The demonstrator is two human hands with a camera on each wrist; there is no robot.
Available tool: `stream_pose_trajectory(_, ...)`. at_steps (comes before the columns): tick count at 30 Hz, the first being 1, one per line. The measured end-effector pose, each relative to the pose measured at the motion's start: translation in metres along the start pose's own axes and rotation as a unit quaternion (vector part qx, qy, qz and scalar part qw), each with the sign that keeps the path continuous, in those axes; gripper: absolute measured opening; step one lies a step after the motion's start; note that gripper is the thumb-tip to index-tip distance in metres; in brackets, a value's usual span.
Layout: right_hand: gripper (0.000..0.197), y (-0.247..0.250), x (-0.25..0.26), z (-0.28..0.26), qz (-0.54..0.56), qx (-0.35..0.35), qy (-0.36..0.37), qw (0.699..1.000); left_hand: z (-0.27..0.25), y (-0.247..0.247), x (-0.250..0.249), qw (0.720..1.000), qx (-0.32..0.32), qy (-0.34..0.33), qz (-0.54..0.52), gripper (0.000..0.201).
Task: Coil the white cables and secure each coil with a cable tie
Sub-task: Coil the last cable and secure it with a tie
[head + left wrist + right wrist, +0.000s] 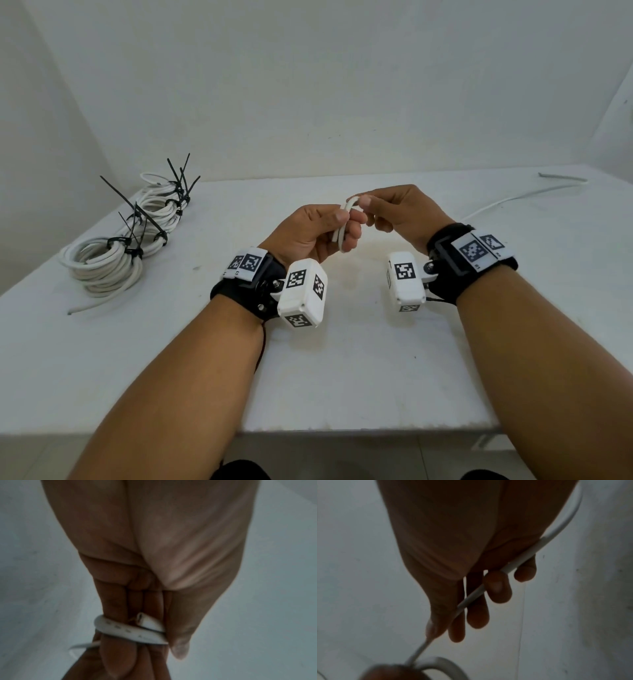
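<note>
Above the middle of the white table, both hands hold one white cable (346, 216). My left hand (322, 228) pinches a small first loop of it between thumb and fingers; the left wrist view shows the cable's cut end (142, 620) and a turn (130, 630) wrapped over the fingers. My right hand (387, 209) pinches the same cable (488, 585) just right of the loop, and it runs under the fingers. The rest of the cable (513, 200) trails over the table to the far right.
Several finished white coils (102, 263), each bound with black cable ties (137, 219), lie in a row at the table's left side. A wall stands behind the table. The table's front edge (342, 428) is close to my body.
</note>
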State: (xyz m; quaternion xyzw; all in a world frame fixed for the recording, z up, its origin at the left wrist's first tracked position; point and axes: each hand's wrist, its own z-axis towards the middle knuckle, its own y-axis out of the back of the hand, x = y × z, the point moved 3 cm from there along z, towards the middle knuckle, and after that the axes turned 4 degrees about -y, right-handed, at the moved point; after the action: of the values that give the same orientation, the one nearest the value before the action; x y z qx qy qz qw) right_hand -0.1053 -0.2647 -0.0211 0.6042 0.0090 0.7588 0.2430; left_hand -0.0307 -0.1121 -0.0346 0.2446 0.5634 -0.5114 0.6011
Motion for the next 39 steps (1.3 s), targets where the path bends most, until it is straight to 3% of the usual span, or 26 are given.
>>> stream_pose_trajectory(3,0.039,-0.012,-0.001,0.000,-0.046,0.049,-0.023,0.998,-0.001,-0.005,-0.005,0.999,-0.010,-0.022,-0.049,0.027)
stream_pose_trajectory(8,0.047,-0.029,0.005,-0.001,-0.189,0.110,-0.102,0.970,0.007,-0.002,-0.010,0.985,-0.111,-0.072,-0.115,0.033)
stream_pose_trajectory(12,0.030,-0.041,0.007,-0.007,-0.278,0.182,-0.137,0.933,0.011,0.008,-0.007,0.971,-0.197,-0.110,-0.077,0.019)
stream_pose_trajectory(14,0.032,-0.046,0.007,-0.009,-0.308,0.200,-0.140,0.920,0.011,0.013,-0.002,0.967,-0.220,-0.124,-0.009,0.014)
stream_pose_trajectory(17,0.029,-0.045,0.011,-0.010,-0.356,0.189,-0.093,0.911,0.010,0.020,0.000,0.948,-0.230,-0.132,0.176,0.012)
stream_pose_trajectory(20,0.015,-0.034,0.018,-0.006,-0.355,0.105,-0.024,0.929,0.008,0.022,-0.008,0.908,-0.204,-0.121,0.344,0.018)
stream_pose_trajectory(23,0.014,-0.018,0.021,-0.004,-0.285,0.007,0.013,0.958,0.004,0.020,-0.008,0.874,-0.118,-0.030,0.471,0.034)
stream_pose_trajectory(25,0.016,-0.010,0.021,-0.003,-0.248,-0.022,0.029,0.968,0.003,0.018,-0.004,0.900,-0.064,0.028,0.431,0.035)
stream_pose_trajectory(29,0.005,-0.002,0.018,-0.004,-0.187,-0.064,0.052,0.979,0.003,0.011,-0.003,0.957,-0.062,0.066,0.277,0.038)
stream_pose_trajectory(36,0.010,0.002,0.011,0.000,-0.146,-0.075,0.057,0.985,0.000,0.001,-0.005,0.994,-0.059,0.039,0.086,0.044)
stream_pose_trajectory(39,0.023,0.000,0.008,0.000,-0.159,-0.060,0.031,0.985,0.001,-0.002,-0.006,0.999,-0.044,0.021,0.020,0.042)
